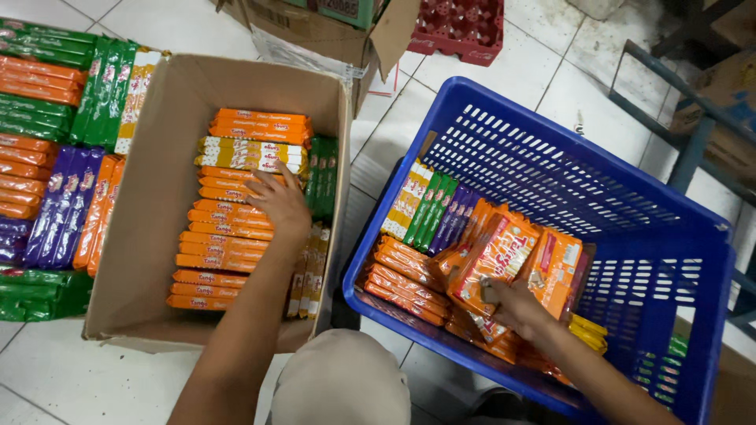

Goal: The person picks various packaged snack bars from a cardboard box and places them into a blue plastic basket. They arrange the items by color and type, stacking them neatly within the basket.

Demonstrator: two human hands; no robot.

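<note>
left hand (pixel 277 203) lay flat on the orange wafer packs (pixel 228 228) lengthwise across the box, gripping nothing; right hand (pixel 512 303) clutched an orange pack (pixel 498 260)

Head view: one camera, worn on my head.
Faces steeply down; close over my cardboard box (pixel 169 86) and blue crate (pixel 543 106); tiled floor (pixel 504 75) beneath.

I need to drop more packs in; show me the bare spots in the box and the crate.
Cardboard box: bare floor along its left wall, beside the orange packs under the left hand. Blue crate: its right half is bare. Its left side is crowded around the right hand.
</note>
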